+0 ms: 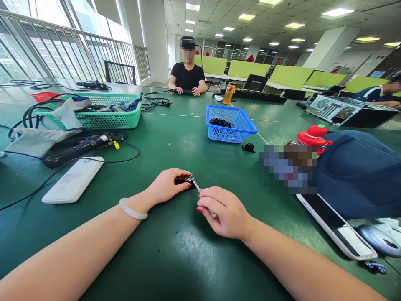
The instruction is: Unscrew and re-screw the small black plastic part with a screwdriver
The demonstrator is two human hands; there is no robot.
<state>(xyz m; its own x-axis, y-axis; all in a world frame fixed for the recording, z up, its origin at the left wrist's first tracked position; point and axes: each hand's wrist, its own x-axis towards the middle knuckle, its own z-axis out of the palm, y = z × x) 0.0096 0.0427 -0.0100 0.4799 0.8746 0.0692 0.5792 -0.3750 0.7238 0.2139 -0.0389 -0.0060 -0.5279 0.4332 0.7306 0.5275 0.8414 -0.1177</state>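
Observation:
My left hand (167,184) holds a small black part (181,180) with bright metal bits at its right end, pinched between thumb and fingers just above the green table. In my right hand (226,212) is a slim tool with a silver shaft (196,185) and a brownish butt end (214,216), gripped in closed fingers. Its tip meets the metal end of the black part; the exact kind of tool cannot be made out. My left fingers cover much of the part. Beyond both hands stands a blue basket (231,134) with black parts (221,122) in it.
Beside the basket lies a loose black piece (248,147). A green basket (109,119) with gloves, a black handheld device (78,149), cables and a white power bank (73,179) are left. A phone (336,225) and dark blue bag (360,175) lie right. A person (188,75) sits opposite.

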